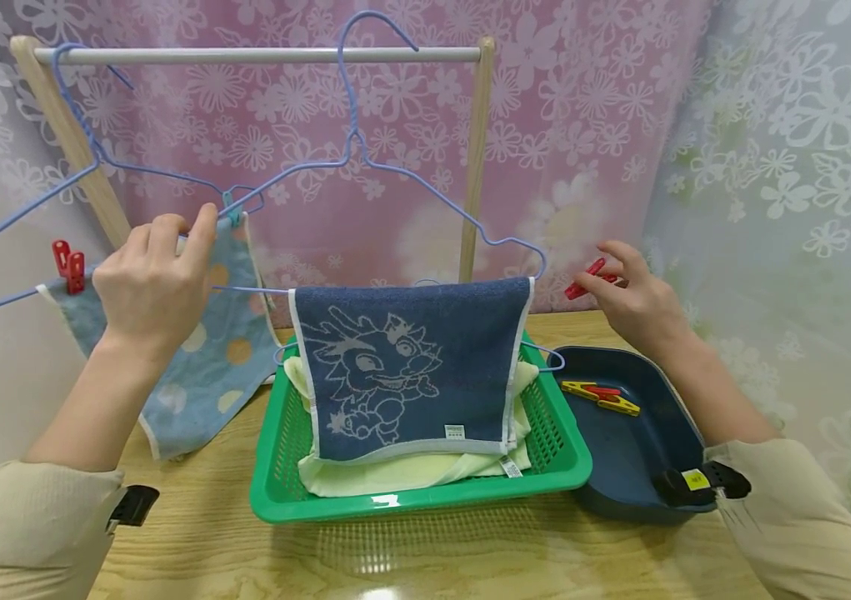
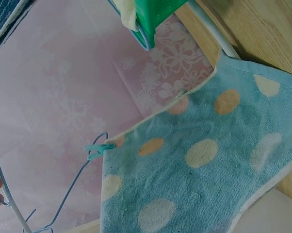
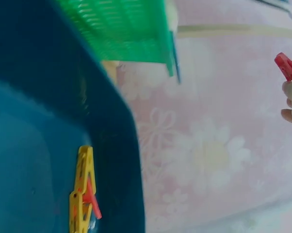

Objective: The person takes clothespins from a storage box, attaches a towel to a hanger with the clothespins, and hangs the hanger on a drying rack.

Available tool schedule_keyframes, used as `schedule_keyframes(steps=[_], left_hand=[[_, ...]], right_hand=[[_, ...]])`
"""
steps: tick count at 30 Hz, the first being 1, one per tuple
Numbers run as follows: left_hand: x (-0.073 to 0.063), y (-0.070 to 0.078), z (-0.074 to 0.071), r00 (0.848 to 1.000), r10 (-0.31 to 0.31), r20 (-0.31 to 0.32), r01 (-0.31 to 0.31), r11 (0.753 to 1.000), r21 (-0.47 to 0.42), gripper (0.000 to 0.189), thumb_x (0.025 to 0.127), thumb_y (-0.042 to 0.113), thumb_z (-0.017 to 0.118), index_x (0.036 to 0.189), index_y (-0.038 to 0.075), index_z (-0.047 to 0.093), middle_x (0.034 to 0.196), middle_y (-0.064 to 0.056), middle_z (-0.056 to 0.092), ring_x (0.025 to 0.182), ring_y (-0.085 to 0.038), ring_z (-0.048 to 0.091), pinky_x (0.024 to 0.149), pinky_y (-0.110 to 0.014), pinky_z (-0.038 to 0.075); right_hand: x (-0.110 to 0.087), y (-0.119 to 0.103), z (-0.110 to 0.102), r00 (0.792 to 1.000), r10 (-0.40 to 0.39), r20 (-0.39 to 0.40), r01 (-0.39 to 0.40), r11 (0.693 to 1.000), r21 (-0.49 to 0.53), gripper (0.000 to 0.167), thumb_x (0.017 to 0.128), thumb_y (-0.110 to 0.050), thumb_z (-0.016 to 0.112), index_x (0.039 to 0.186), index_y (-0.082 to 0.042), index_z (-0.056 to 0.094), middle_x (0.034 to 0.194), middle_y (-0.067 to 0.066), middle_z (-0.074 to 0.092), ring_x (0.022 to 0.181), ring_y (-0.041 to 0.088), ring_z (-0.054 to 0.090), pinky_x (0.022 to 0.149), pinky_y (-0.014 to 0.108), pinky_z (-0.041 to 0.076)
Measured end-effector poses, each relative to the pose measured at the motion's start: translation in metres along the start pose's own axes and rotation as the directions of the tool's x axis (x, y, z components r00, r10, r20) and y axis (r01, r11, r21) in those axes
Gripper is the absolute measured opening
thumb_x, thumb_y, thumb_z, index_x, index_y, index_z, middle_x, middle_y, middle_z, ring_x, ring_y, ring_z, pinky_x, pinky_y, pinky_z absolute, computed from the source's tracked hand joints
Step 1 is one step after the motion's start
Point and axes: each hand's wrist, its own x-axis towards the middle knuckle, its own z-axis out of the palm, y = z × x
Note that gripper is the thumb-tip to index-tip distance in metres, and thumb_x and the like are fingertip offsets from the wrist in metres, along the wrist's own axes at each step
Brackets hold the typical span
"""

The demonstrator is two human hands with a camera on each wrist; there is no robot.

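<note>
In the head view a navy towel (image 1: 402, 333) with a pale dragon drawing is draped over the bottom bar of a blue wire hanger (image 1: 350, 100), which hooks on the rack's rail. My left hand (image 1: 155, 279) grips this hanger's left end; its fingertips show at the left wrist view's edge. My right hand (image 1: 643, 304) pinches a red clothespin (image 1: 581, 283), right of the towel and apart from it. Behind my left hand hangs a light blue dotted towel (image 2: 185, 155) on another hanger, with a turquoise clothespin (image 2: 98, 149) and red clothespins (image 1: 74, 271) at its corners.
Below the navy towel stands a green basket (image 1: 267, 479) holding pale yellow cloth (image 1: 372, 475). To its right, a dark blue basin (image 1: 620, 467) holds yellow clothespins (image 1: 618, 405) and a red one. The rack has a white rail (image 1: 245, 56) and wooden posts (image 1: 476, 167).
</note>
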Motion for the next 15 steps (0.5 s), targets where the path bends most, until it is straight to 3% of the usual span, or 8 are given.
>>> schedule_keyframes(steps=[7, 15], left_hand=[[0.001, 0.004, 0.003, 1.000, -0.002, -0.008, 0.002, 1.000, 0.003, 0.025, 0.089, -0.001, 0.048, 0.104, 0.010, 0.065, 0.079, -0.016, 0.058, 0.060, -0.039, 0.056, 0.036, -0.047, 0.037], [-0.004, 0.004, 0.005, 0.998, -0.052, -0.047, 0.054, 0.998, 0.026, 0.016, 0.093, 0.006, 0.050, 0.101, 0.007, 0.063, 0.076, -0.020, 0.058, 0.052, -0.041, 0.051, 0.031, -0.046, 0.030]], right_hand=[[0.017, -0.008, -0.012, 0.999, -0.028, -0.039, 0.029, 0.999, 0.017, 0.028, 0.099, -0.020, 0.042, 0.104, -0.008, 0.067, 0.102, 0.024, 0.054, 0.065, 0.033, 0.061, 0.045, 0.042, 0.049], [0.036, -0.020, -0.023, 0.999, 0.022, -0.049, -0.017, 0.996, 0.092, 0.033, 0.097, -0.027, 0.046, 0.107, -0.001, 0.064, 0.098, 0.022, 0.056, 0.076, 0.034, 0.057, 0.061, 0.045, 0.051]])
